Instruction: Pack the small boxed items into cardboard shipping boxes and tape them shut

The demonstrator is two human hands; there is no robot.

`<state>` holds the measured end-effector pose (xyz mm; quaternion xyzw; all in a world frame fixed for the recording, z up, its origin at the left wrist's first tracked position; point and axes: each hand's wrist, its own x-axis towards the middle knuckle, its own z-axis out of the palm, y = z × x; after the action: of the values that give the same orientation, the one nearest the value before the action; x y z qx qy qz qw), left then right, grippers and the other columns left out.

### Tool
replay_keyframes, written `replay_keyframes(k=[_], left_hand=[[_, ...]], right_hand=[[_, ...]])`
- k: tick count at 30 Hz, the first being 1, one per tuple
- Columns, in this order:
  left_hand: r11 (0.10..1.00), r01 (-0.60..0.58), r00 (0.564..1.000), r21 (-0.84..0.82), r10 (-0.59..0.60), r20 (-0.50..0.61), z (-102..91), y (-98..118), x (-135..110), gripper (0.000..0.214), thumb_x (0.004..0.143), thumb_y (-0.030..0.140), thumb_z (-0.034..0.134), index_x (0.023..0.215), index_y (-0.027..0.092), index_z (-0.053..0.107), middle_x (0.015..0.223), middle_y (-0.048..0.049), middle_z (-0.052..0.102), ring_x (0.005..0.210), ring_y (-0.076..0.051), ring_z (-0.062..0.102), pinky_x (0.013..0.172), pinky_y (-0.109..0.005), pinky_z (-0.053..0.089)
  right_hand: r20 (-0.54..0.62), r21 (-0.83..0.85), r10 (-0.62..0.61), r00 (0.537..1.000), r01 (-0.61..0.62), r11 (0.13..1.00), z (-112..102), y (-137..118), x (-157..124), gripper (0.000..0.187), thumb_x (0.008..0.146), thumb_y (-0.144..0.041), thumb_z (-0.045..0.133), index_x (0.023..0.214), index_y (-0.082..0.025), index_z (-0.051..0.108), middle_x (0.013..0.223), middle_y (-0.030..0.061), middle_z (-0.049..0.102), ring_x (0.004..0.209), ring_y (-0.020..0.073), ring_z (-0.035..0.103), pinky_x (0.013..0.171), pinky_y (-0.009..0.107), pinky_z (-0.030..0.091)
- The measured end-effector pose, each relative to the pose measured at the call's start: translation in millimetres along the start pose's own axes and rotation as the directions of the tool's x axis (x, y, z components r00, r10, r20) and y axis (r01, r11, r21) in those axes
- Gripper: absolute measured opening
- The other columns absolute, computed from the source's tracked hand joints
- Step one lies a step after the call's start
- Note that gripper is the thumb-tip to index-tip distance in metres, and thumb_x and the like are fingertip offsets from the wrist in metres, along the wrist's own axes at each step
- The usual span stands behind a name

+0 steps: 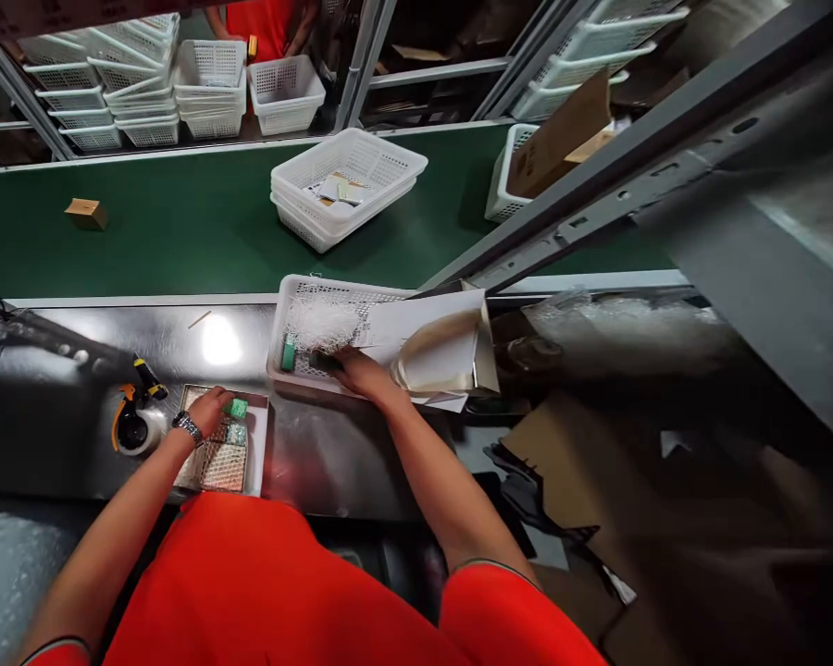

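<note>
My left hand (212,410) rests on a small open cardboard box (222,451) lined with bubble wrap, its fingers closed on a small green item (237,407). My right hand (357,370) reaches into a white plastic basket (284,319) on the steel worktop, fingers curled on a dark object (324,362) that I cannot make out. A green item (289,355) and crumpled clear film (323,321) lie in the basket. White paper and a brown envelope (434,347) cover its right side.
A tape dispenser (133,421) sits left of the box. Beyond the worktop runs a green conveyor (180,231) carrying stacked white baskets (347,185), a small brown box (87,214) and a basket with cardboard (548,148). More baskets are stacked behind. Another person in red stands at the far side.
</note>
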<state>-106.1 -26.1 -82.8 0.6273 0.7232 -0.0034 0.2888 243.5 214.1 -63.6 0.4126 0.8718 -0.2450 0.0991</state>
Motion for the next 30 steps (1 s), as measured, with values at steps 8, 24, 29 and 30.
replay_keyframes(k=[8, 24, 29, 30], left_hand=[[0.997, -0.054, 0.998, -0.047, 0.053, -0.032, 5.2, -9.7, 6.5, 0.064, 0.087, 0.0, 0.069, 0.147, 0.02, 0.079, 0.142, -0.013, 0.08, 0.129, -0.03, 0.078, 0.12, -0.042, 0.062], [0.943, -0.218, 0.928, -0.252, 0.12, -0.352, 1.1, -43.2, 4.2, 0.051, 0.083, 0.017, 0.087, 0.134, 0.021, 0.088, 0.13, -0.0103, 0.09, 0.119, -0.031, 0.083, 0.113, -0.043, 0.067], [0.942, -0.236, 0.943, -0.24, 0.163, -0.29, -0.4, -42.7, -4.1, 0.054, 0.089, 0.016, 0.083, 0.143, 0.021, 0.085, 0.141, -0.0121, 0.087, 0.132, -0.031, 0.079, 0.124, -0.047, 0.062], [0.94, -0.24, 0.947, -0.243, 0.172, -0.272, -1.8, -41.4, -5.1, 0.055, 0.09, 0.016, 0.083, 0.145, 0.021, 0.084, 0.142, -0.012, 0.086, 0.134, -0.031, 0.078, 0.125, -0.047, 0.061]], right_hand=[[-0.138, 0.628, 0.034, 0.99, 0.061, 0.776, 57.1, -83.1, -44.6, 0.044, 0.106, -0.042, 0.079, 0.142, -0.017, 0.078, 0.106, 0.0086, 0.081, 0.085, 0.0243, 0.074, 0.083, 0.034, 0.057], [-0.14, 0.39, 0.221, 0.965, -0.151, 0.908, 107.7, -199.9, -47.6, 0.069, 0.105, -0.025, 0.075, 0.171, -0.016, 0.058, 0.115, 0.0129, 0.085, 0.108, 0.0316, 0.079, 0.094, 0.034, 0.053], [-0.089, 0.322, 0.306, 0.948, -0.264, 0.909, 106.1, -217.3, -61.5, 0.06, 0.107, -0.025, 0.073, 0.164, -0.015, 0.061, 0.121, 0.0179, 0.086, 0.114, 0.0341, 0.082, 0.098, 0.036, 0.053], [-0.088, 0.321, 0.322, 0.943, -0.279, 0.905, 105.9, -218.9, -65.1, 0.058, 0.106, -0.026, 0.073, 0.163, -0.015, 0.062, 0.123, 0.0187, 0.086, 0.115, 0.0348, 0.082, 0.098, 0.037, 0.054]])
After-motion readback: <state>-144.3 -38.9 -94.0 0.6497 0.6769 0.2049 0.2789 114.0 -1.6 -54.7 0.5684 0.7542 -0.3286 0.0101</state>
